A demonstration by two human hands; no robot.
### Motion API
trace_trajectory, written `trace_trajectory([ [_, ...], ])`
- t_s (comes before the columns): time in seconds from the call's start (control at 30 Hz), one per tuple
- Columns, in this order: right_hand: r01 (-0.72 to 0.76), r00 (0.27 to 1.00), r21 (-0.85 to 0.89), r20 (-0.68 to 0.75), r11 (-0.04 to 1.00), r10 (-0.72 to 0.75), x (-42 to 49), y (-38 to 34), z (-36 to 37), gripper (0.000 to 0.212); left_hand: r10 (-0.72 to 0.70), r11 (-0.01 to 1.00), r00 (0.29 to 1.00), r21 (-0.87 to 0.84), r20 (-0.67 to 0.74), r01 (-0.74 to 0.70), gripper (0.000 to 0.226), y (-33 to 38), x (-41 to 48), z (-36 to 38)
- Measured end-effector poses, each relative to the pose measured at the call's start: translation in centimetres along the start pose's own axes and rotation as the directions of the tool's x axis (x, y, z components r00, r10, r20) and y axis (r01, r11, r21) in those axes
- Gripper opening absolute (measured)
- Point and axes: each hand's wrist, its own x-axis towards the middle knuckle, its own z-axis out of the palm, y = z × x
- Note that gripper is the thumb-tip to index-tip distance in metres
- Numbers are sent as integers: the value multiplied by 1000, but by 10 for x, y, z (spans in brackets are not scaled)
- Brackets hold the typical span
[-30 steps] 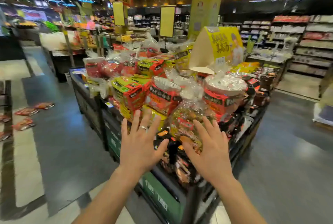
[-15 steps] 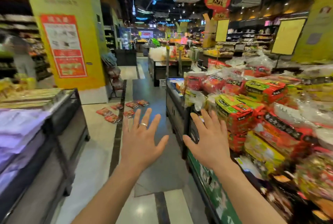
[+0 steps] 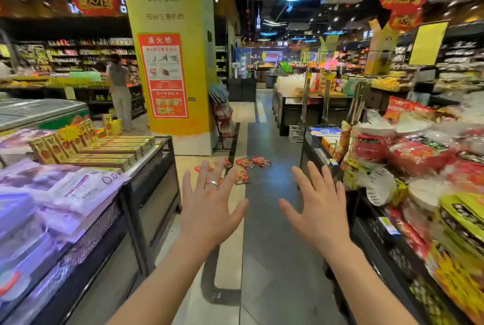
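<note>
Holds nothing in either hand. Raises the left hand and the right hand side by side at arm's length, backs toward the camera. Spreads the fingers wide and straight, thumbs turned inward across a gap of air. Wears a ring on the left.

Just past the left fingertips in the view, though well ahead of them and far below: the red packets, flat on the floor of the aisle. Scattered in a loose band that runs across the aisle, left to right, with each oblong packet skewed its own way. Partly hidden behind the left fingers at the band's left end, in plain sight at its right end. Well apart from both hands, with nothing touched.

Probably turns on this: straight ahead of the left fingers, ahead and to the left of the right ones. Favours the left hand as the nearer, then, with the right able to take the packets at the band's right end. Calls for a walk forward and a deep reach down, palms turned to the floor.

Further out, close to the left of the fingers, a mesh-sided table of purple packs. Close to the right, a noodle table. Beyond the packets and to the left, a yellow pillar.
</note>
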Motion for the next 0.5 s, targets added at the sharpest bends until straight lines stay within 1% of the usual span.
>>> trace_trajectory([
  [0.1,8,999,9,51,1000,-9,57,4,33,73,-45,999,999,8,15,45,76,-19,46,28],
  [0.17,28,997,8,70,1000,-28,88,5,51,74,-75,997,997,14,28,75,79,-31,69,47],
  [0.27,40,994,33,104,999,-43,136,6,84,73,-114,993,993,37,41,112,73,-47,109,82],
  [0.4,54,990,41,127,998,-59,200,13,133,73,-128,991,990,37,61,126,73,-63,167,132],
  [0.5,55,987,29,151,998,-58,254,14,176,72,-124,992,992,20,35,123,74,-83,214,175],
])
